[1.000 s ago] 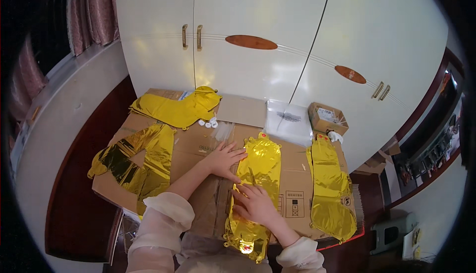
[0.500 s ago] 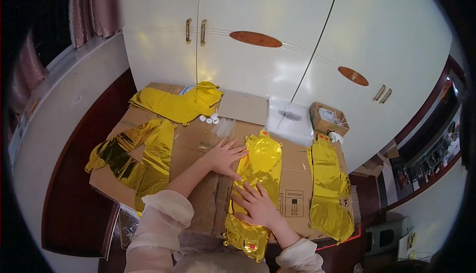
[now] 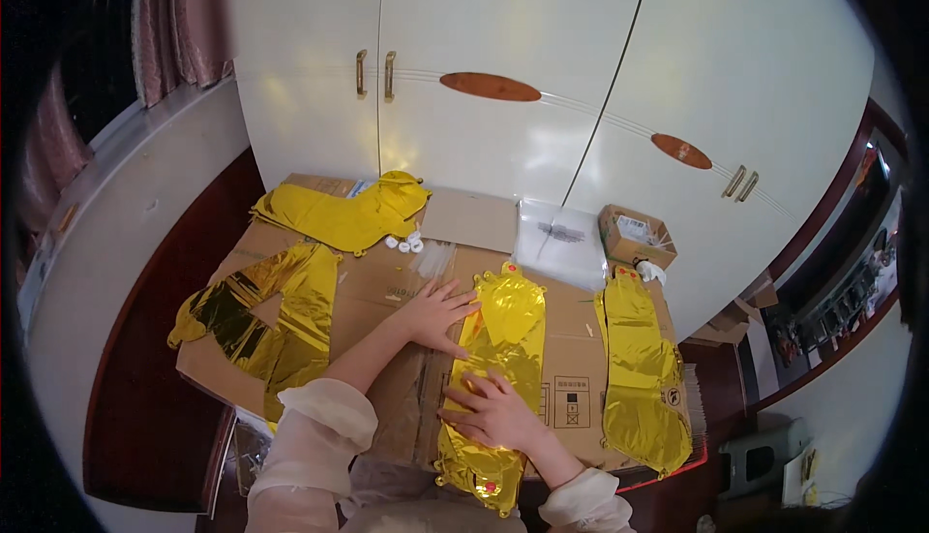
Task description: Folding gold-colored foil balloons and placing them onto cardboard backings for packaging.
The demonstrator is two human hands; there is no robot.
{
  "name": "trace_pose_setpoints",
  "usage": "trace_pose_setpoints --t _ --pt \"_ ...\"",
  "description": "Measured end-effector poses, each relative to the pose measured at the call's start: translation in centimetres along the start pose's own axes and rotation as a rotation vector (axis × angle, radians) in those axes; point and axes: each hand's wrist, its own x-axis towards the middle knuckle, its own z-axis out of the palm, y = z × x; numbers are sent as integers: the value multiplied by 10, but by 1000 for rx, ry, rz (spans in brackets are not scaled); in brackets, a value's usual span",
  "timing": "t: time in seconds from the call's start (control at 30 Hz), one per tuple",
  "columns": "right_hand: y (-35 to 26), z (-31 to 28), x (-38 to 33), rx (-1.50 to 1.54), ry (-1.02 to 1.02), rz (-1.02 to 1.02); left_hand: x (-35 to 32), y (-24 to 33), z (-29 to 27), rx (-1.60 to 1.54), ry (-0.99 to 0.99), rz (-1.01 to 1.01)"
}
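Centre: a long, shiny gold foil sheet (image 3: 515,339) is laid flat on the brown cardboard worktop (image 3: 578,347).
Left hand (image 3: 435,318): spread open, nothing gripped, the sheet's left edge touched.
Right hand (image 3: 501,415): opened flat, rested on the sheet's lower half.
Right side: a second gold foil piece (image 3: 639,364) is spread.
Behind: a small open cardboard box (image 3: 626,251) is set.
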Motion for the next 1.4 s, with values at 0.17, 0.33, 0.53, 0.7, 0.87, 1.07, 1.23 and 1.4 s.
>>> trace_pose_setpoints --t 0.17,0.33,0.53,0.7,0.87,1.07,1.23,1.4 --pt "3 10 -2 61 -56 -29 2 -2 5 -25 9 -28" --pt "3 14 -5 5 -70 -19 6 3 -2 18 -5 -87" --pt "2 11 -7 37 -112 -9 8 -2 11 54 160 -91" --pt "3 12 -8 29 -120 -7 9 14 7 195 341 -94" --pt "7 17 -7 42 -147 0 -15 56 -12 -53 8 145" --pt "0 12 -5 31 -144 2 -25 41 10 -20 17 72" --pt "0 12 -7 21 -139 -7 -6 23 1 -34 -44 -41" --pt "2 15 -8 29 -125 3 -1 23 -1 25 -31 -93"
